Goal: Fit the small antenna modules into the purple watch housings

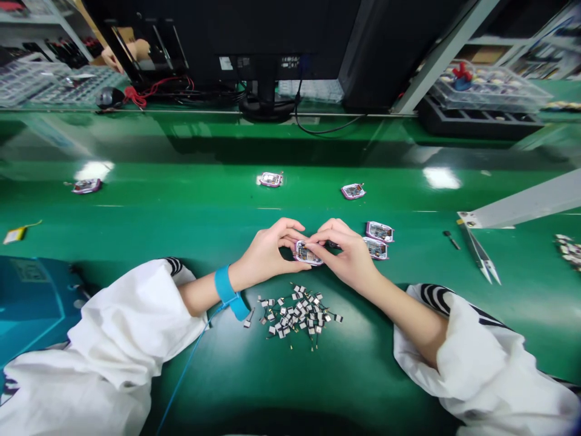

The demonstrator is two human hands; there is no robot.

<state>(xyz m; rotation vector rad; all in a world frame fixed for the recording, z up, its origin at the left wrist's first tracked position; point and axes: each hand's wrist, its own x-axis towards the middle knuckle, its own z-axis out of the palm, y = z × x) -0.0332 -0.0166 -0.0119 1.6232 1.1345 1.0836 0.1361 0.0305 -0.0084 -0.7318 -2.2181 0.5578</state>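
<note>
My left hand (267,251) grips the left edge of a small open device (307,254) with a white and pink rim and circuitry inside. Over the same device's upper right side, my right hand (347,253) has thumb and index finger pressed together; anything between those fingertips is too small to make out. Just below lies a pile of small parts (297,315) with short dark leads. To the right of my right hand, two similar devices (379,231) sit one behind the other. A blue strap (226,289) with a cord circles my left wrist.
Farther back lie three more devices (271,179). Tweezers (483,254) and a small dark part (451,240) are at right, near a slanting white bar (531,200). A yellow battery (15,235) lies far left. A monitor (281,36) stands behind; another person's hand (120,56) shows upper left.
</note>
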